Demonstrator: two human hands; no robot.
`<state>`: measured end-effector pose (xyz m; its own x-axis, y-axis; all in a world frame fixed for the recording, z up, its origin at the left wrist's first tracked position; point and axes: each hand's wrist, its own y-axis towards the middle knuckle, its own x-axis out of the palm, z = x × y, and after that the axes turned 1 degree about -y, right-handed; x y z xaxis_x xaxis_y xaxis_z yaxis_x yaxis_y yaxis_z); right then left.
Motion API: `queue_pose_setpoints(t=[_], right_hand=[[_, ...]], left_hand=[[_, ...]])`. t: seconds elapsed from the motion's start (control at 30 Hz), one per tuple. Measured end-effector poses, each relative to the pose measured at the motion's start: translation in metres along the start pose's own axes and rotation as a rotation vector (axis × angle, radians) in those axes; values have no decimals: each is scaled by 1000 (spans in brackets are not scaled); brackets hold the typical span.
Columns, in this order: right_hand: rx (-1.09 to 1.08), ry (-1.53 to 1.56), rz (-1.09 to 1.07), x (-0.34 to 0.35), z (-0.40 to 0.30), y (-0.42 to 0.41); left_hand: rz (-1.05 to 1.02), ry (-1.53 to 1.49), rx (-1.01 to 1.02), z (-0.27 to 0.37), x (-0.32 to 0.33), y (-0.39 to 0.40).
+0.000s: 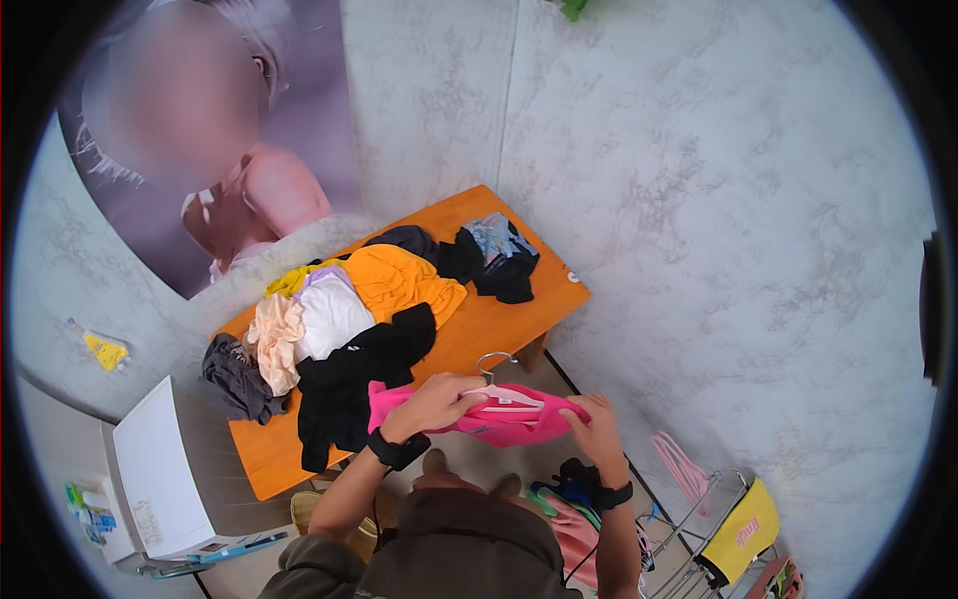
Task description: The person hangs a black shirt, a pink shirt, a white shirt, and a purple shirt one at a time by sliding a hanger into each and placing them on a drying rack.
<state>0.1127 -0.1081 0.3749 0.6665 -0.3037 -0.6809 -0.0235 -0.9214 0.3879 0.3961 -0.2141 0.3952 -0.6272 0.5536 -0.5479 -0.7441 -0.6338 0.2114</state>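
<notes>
A bright pink garment [513, 434] hangs on a pale pink hanger [516, 405] whose metal hook points away from me. My left hand [441, 404] grips the garment and hanger near the base of the hook, thumb on top. At the other shoulder, my right hand [595, 434] pinches the pink cloth. The garment is held in the air in front of my body, beside the near edge of the wooden table [479, 337]. On that table, a black garment [363, 371] lies closest to my left hand.
The table also bears orange [397, 281], white [333, 314] and peach [277, 341] garments in a heap. A black garment with a printed front [501, 254] lies farther back. Right of me stand a metal rack [681, 535] and pink hangers [682, 468]; at left, a white-topped appliance [161, 468].
</notes>
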Motion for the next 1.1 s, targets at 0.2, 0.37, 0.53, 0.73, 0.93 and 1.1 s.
queue_pose_setpoints(t=[0.2,0.37,0.53,0.73,0.93,1.1], right_hand=[[6,-17,56,-20,0,-2],[196,93,230,-43,32,-28],[263,163,278,-56,43,-35],[196,76,299,-67,46,-36],[248,-6,388,-67,33,-30],[176,-8,506,-72,48,-34]], left_hand=[[223,-118,-36,-8,-30,-14],[294,-110,-211,-26,-55,-45],[254,-121,-290,-42,-46,-61],[465,-112,-383,-50,-42,-68],[695,49,-81,-39,-29,-77],[694,7,-87,-34,-22,-86]])
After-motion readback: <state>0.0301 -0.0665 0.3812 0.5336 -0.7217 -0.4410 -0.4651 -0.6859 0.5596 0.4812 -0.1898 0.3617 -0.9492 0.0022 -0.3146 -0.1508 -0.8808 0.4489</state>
